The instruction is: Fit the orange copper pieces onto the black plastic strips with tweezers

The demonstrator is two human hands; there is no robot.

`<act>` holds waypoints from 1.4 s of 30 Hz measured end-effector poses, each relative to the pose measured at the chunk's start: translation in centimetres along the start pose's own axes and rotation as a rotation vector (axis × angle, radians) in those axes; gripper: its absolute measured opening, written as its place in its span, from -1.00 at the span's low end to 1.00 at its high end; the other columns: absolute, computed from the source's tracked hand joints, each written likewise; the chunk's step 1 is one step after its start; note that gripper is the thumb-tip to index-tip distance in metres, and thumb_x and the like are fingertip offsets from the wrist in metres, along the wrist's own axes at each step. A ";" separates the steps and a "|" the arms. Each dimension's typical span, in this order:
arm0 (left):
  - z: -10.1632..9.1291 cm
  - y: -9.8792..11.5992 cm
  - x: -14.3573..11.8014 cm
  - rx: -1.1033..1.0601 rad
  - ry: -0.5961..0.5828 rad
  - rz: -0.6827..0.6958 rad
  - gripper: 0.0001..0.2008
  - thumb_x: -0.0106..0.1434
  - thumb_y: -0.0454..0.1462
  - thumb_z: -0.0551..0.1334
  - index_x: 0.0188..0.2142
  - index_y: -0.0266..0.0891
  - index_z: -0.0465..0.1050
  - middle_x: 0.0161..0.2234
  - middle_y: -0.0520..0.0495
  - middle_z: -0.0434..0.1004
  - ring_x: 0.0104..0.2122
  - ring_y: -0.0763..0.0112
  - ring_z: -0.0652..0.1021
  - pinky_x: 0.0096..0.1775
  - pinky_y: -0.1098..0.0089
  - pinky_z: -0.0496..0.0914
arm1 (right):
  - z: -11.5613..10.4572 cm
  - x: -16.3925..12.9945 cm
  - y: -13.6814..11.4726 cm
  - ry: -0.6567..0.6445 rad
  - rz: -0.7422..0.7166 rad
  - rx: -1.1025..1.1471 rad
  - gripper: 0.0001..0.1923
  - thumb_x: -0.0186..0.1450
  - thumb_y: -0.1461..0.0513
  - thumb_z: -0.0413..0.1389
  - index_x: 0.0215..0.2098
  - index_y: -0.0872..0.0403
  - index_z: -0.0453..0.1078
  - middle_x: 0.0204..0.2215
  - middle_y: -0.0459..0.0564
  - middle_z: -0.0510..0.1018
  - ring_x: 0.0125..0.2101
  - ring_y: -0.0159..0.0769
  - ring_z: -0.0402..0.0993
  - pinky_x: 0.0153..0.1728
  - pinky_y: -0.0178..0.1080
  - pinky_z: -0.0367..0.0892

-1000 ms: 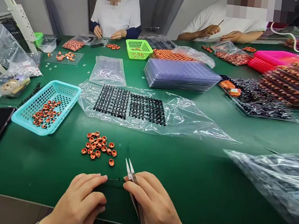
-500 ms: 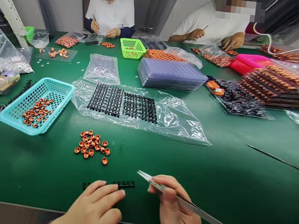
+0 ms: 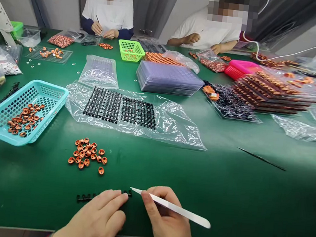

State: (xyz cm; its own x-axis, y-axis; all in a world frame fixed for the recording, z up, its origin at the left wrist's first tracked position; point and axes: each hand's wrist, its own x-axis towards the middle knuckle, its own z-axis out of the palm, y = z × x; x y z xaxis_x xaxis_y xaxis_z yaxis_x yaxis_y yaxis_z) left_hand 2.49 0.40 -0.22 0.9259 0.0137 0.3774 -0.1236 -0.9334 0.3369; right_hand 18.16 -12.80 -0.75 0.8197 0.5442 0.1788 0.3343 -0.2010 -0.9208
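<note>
Metal tweezers [image 3: 180, 211], pinched by the right hand [image 3: 170, 224], have moved in beside the black strip [image 3: 84, 198], bringing it within reach; the left hand [image 3: 97, 216] covers its middle, grip unclear.

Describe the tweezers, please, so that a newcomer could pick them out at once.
At the near side of the green table, find the right hand. It holds the tweezers, pale and slim, unlike the dark, thin tool lying farther right.

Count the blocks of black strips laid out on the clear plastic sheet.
2: the left block and the right block, side by side on the clear plastic sheet. None seem hidden; the loose black strip partly under the left hand isn't counted.
</note>
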 end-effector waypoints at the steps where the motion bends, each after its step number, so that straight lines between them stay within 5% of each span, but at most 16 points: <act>1: -0.1 -0.1 0.1 -0.001 0.012 -0.005 -0.78 0.35 -0.51 0.11 -0.14 -0.23 0.41 0.08 -0.24 0.71 0.11 0.10 0.67 0.13 0.20 0.60 | 0.1 0.0 0.0 0.024 -0.004 -0.024 -0.57 0.39 -0.08 0.22 -0.50 -0.02 0.35 -0.59 -0.15 0.47 -0.65 -0.42 0.37 -0.64 -0.40 0.36; 5: -0.2 -0.2 0.2 -0.008 0.034 -0.030 -0.76 0.35 -0.53 0.08 -0.14 -0.23 0.40 0.03 -0.23 0.73 0.07 0.11 0.69 0.13 0.18 0.62 | 0.0 -0.1 0.3 0.048 0.008 -0.112 -0.64 0.37 -0.10 0.22 -0.34 -0.01 0.42 -0.55 -0.15 0.54 -0.63 -0.37 0.51 -0.59 -0.40 0.44; 10: -0.1 -0.2 -0.1 -0.032 0.024 -0.040 -0.74 0.32 -0.55 0.08 -0.12 -0.25 0.39 0.08 -0.27 0.70 0.10 0.06 0.68 0.12 0.10 0.63 | -0.9 -0.5 0.5 -0.106 0.006 -0.204 -0.67 0.40 -0.06 0.22 -0.35 -0.03 0.52 -0.49 -0.12 0.64 -0.53 -0.34 0.61 -0.47 -0.41 0.51; 17: 0.1 -0.2 -0.4 -0.068 0.007 -0.062 -0.73 0.33 -0.55 0.09 -0.10 -0.25 0.39 0.11 -0.27 0.69 0.13 0.07 0.66 0.17 0.10 0.60 | 0.5 -0.8 0.0 0.025 -0.077 0.005 -0.75 0.40 0.05 0.24 -0.36 0.00 0.52 -0.48 -0.09 0.61 -0.51 -0.36 0.61 -0.45 -0.43 0.54; 24: 0.2 -0.2 -0.5 -0.105 -0.030 -0.078 -0.70 0.31 -0.57 0.09 -0.09 -0.25 0.38 0.13 -0.29 0.67 0.17 0.06 0.64 0.22 0.08 0.56 | 0.8 -0.9 -0.1 0.010 -0.153 -0.009 -0.87 0.41 0.17 0.24 -0.33 -0.03 0.50 -0.47 -0.15 0.61 -0.52 -0.42 0.59 -0.46 -0.49 0.52; 32: -0.1 -0.3 -0.3 -0.152 -0.029 -0.077 -0.64 0.30 -0.59 0.08 -0.01 -0.26 0.39 0.11 -0.26 0.68 0.15 0.10 0.65 0.23 0.10 0.55 | 0.8 -1.3 0.8 -0.090 -0.545 -0.040 -0.84 0.43 0.38 0.16 -0.12 0.00 0.49 -0.24 -0.06 0.67 -0.25 -0.41 0.69 -0.15 -0.43 0.57; 37: -0.6 -0.4 -0.1 -0.143 -0.010 -0.110 -0.72 0.34 -0.56 0.09 -0.09 -0.24 0.40 0.11 -0.26 0.69 0.13 0.08 0.67 0.20 0.08 0.57 | 0.6 -1.3 0.6 0.066 -0.393 0.015 -0.91 0.43 0.32 0.22 -0.17 -0.02 0.50 -0.30 -0.10 0.64 -0.27 -0.44 0.65 -0.19 -0.48 0.55; 42: -2.3 -0.6 0.0 -0.136 0.137 -0.129 -0.79 0.44 -0.52 0.11 -0.13 -0.24 0.44 0.01 -0.22 0.74 0.03 0.12 0.72 0.12 0.17 0.61 | 0.4 -1.5 0.3 0.006 -0.255 0.146 -0.92 0.44 0.30 0.22 -0.20 -0.04 0.50 -0.32 -0.12 0.61 -0.32 -0.45 0.64 -0.29 -0.50 0.55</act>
State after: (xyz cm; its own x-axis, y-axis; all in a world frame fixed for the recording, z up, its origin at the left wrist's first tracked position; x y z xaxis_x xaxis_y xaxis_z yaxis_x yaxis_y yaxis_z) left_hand 1.75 1.80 1.58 0.8811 0.1875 0.4343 -0.0623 -0.8640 0.4995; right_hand 16.88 -13.37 -1.43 0.7209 0.5570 0.4124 0.4598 0.0608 -0.8859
